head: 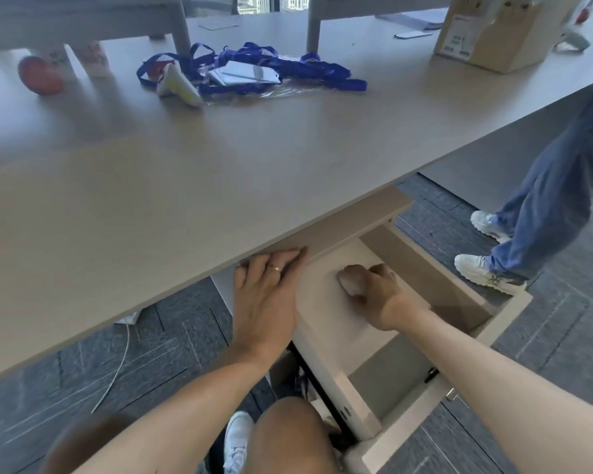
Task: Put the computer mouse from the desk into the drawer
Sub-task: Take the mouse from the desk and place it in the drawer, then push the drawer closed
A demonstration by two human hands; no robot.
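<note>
Right hand [370,289] fingers curled around mouse [351,283], pale lump low on drawer [425,254] floor, lower right of frame. Left hand [264,295] flat, fingers loose, on drawer front edge under desk [185,186]. My worry: push drawer shut before right hand is out, pinched wrist; mouse slides back if shut hard.

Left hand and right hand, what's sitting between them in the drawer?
In the head view, only bare drawer floor lies between the left hand, flat by the desk edge, and the right hand on the mouse.
</note>
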